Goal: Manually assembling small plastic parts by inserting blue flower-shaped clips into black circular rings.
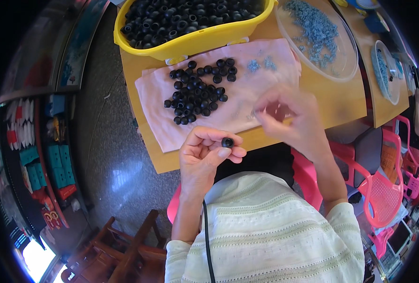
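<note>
My left hand [201, 153] pinches a small round black plastic piece [227, 142] between thumb and fingertips, its hole turned upward, just off the table's near edge. Over the right part of a pink cloth [160, 127] is my right hand [289, 115], smeared by motion. Its thumb and fingers are drawn together; anything between them is too blurred to make out. Many like black pieces [197, 92] lie in a loose group on the cloth's left half. Small light-blue pieces [253, 65] sit in little heaps near the cloth's far right.
A yellow tub [195, 41] full of black pieces stands at the table's far side. Right of it is a round clear tray [346, 61] holding blue pieces. Pink chairs [384, 193] stand to the right, wooden stools [124, 250] at lower left, and stocked shelves [49, 160] at left.
</note>
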The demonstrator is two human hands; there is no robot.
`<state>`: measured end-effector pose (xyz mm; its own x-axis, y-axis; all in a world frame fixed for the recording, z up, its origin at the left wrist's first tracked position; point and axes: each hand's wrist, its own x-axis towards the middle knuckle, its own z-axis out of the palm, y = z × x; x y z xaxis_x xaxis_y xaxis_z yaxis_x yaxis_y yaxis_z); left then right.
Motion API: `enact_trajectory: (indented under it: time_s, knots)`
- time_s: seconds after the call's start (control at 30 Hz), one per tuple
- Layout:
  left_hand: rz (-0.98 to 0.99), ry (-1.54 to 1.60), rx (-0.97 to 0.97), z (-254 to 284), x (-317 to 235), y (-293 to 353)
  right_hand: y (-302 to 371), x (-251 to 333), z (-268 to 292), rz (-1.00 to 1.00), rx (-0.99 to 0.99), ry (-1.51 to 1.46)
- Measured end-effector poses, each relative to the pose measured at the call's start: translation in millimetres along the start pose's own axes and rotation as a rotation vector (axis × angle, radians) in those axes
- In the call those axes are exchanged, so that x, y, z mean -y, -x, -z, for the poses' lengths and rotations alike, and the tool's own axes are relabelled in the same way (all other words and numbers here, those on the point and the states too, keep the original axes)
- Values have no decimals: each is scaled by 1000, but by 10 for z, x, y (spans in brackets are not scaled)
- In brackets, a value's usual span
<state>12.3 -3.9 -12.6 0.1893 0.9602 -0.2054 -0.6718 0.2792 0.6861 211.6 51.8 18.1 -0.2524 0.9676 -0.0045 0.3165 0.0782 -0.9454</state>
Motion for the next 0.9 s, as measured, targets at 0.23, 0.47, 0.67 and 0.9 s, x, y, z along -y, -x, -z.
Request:
enact_trajectory:
  time_s: [0.23,0.47,0.67,0.9]
  knots:
    - [1,-8,15,-101,71,70,234,116,-96,252,63,-221]
    - [35,-81,17,-111,90,155,383,63,-154,199,73,-129]
    - [98,-40,-24,-11,139,125,442,3,-207,515,-29,377]
    - [116,-63,-37,77,111,41,68,-226,209,285,-103,549]
